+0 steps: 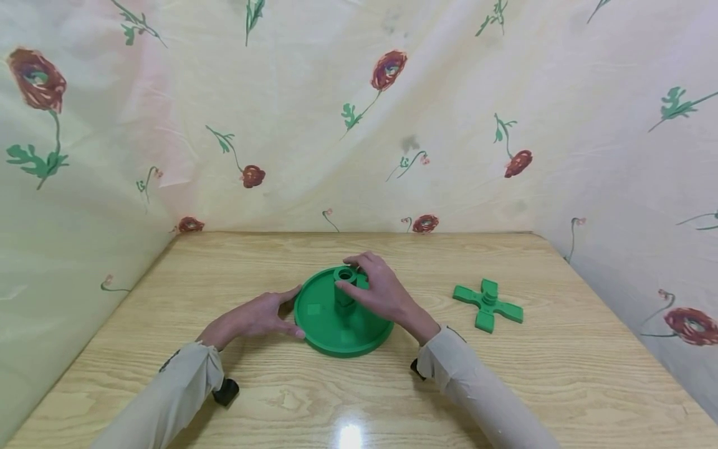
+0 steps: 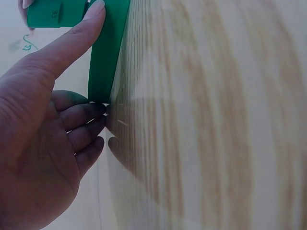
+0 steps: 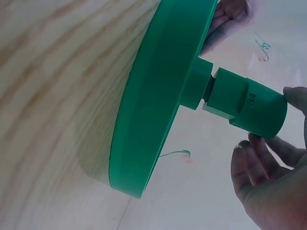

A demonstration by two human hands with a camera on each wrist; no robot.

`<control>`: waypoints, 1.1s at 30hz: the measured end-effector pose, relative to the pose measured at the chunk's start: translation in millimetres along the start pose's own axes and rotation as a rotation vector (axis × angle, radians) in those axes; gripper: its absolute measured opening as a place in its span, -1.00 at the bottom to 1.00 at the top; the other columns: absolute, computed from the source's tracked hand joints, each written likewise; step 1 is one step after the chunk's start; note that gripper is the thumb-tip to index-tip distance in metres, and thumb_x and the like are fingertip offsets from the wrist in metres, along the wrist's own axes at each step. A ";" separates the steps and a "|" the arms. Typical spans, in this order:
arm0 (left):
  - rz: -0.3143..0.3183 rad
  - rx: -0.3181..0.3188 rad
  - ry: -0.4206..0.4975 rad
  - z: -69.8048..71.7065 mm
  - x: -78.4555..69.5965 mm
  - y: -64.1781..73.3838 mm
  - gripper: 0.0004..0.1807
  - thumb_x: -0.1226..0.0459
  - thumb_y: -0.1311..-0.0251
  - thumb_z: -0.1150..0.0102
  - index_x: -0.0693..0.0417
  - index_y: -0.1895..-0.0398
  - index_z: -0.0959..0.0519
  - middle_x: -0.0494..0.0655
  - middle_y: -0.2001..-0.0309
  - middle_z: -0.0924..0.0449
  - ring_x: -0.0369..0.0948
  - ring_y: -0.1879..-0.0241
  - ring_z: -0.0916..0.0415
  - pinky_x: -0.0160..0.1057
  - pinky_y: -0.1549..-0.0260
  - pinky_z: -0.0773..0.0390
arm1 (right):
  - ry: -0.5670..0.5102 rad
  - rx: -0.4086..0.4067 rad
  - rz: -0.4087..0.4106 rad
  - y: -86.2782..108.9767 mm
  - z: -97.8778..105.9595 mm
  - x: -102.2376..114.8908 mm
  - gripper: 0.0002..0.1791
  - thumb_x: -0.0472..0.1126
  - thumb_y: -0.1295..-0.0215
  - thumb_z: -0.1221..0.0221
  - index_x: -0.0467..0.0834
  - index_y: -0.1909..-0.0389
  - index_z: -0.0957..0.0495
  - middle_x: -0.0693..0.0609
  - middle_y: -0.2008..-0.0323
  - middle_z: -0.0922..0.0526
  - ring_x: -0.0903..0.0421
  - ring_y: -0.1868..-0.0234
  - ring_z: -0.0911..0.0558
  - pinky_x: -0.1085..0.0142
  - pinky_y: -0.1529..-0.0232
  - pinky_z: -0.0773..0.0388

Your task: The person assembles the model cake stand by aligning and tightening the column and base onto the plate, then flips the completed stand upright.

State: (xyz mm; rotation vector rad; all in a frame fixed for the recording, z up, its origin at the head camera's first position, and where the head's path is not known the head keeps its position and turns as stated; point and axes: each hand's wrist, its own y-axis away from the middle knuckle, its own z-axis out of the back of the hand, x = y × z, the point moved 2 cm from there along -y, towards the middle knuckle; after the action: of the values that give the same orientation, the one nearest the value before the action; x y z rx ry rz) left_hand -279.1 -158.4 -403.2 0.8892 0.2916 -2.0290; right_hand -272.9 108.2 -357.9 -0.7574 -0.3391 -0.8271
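A round green plate (image 1: pixel 322 330) with a raised rim lies on the wooden table. At its middle stands a hollow green cylinder (image 1: pixel 344 296), upright, with an open hole at its top. In the right wrist view, the cylinder (image 3: pixel 266 108) has flat faces on its lower part and a narrow neck joining it to the plate's short hub (image 3: pixel 196 86). My right hand (image 1: pixel 384 293) pinches the cylinder's upper end between thumb and fingers. My left hand (image 1: pixel 258 317) rests against the plate's left edge, thumb and forefinger spread along the rim.
To the right lies a green cross-shaped piece (image 1: pixel 487 305) with a ridged stud at its centre. Black straps (image 1: pixel 227 393) show at both wrists. Flowered cloth (image 1: pixel 314 125) hangs behind and beside the table (image 1: pixel 280 399).
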 end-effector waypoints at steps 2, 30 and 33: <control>0.001 0.001 0.003 0.1 0.0 0.0 0.20 -0.02 -0.16 -0.53 0.36 -0.62 0.00 0.30 -0.56 -0.13 0.18 -0.54 -0.05 0.20 -0.43 -0.18 | -0.001 0.001 -0.009 0.0 0.3 0.8 -0.46 -0.14 -0.39 -0.36 -0.29 -0.28 -0.53 -0.16 -0.06 -0.59 -0.07 -0.05 -0.58 0.02 -0.02 -0.61; -0.002 0.008 0.006 0.2 0.1 0.3 0.20 -0.03 -0.17 -0.52 0.34 -0.63 0.01 0.27 -0.56 -0.13 0.16 -0.55 -0.03 0.20 -0.44 -0.16 | 0.003 -0.021 0.014 4.9 -3.5 -2.8 -0.53 -0.18 -0.42 -0.33 -0.31 -0.24 -0.54 -0.17 -0.11 -0.61 -0.12 -0.16 -0.52 -0.04 -0.10 -0.55; -0.004 0.007 0.012 -0.2 0.8 -0.3 0.20 -0.02 -0.16 -0.53 0.35 -0.62 0.01 0.28 -0.56 -0.13 0.17 -0.55 -0.04 0.20 -0.43 -0.17 | 0.013 -0.028 -0.002 5.0 -3.5 -2.4 -0.51 -0.12 -0.39 -0.36 -0.30 -0.21 -0.54 -0.14 -0.09 -0.61 -0.09 -0.14 -0.52 -0.03 -0.12 -0.55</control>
State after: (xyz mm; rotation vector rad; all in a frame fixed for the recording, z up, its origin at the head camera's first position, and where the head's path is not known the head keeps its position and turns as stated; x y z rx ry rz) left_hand -279.6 -158.7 -403.9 0.9064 0.2933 -2.0304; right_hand -270.7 109.2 -364.1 -0.7773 -0.3178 -0.8396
